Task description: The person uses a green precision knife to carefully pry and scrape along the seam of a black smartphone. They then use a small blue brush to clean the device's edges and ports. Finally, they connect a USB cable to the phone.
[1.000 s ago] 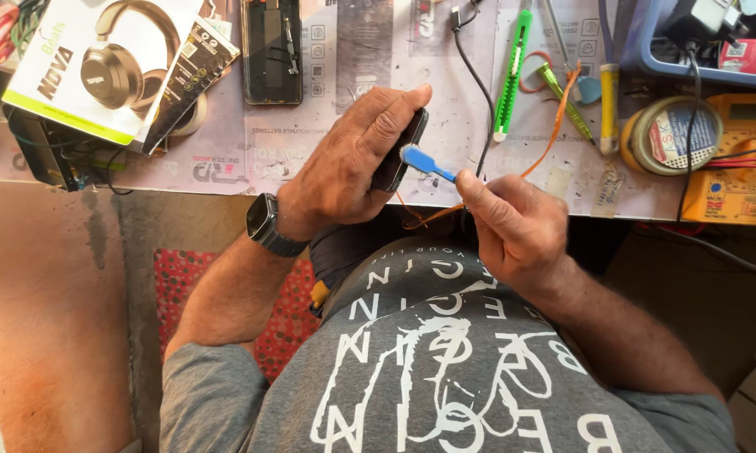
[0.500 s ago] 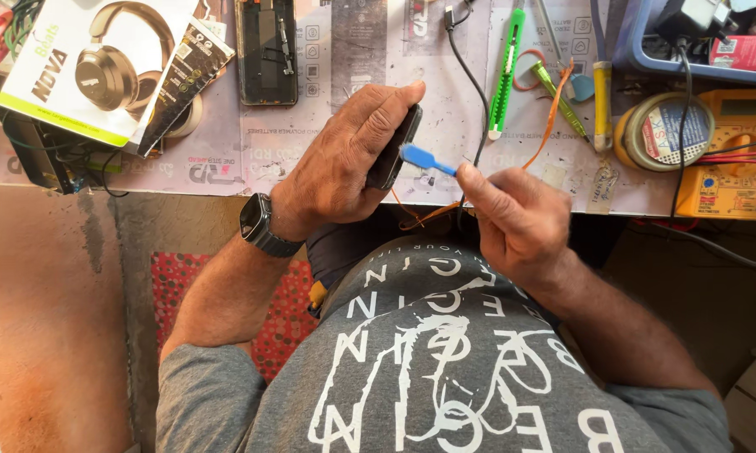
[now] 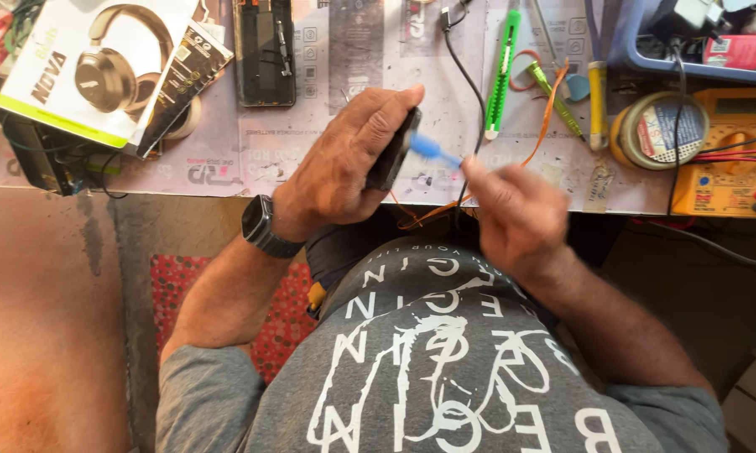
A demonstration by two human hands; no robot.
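Bench [image 3: 328,159] contents: headphone box [image 3: 93,67] far left; opened phone [image 3: 265,50] right of it; utility knife [image 3: 502,71] centre-right; tape roll [image 3: 651,130] beside multimeter [image 3: 726,155], far right; bin [image 3: 688,42] behind them.

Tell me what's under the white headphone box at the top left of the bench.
A black booklet and a round pale object poke out from under the headphone box. Whatever else lies beneath is covered.
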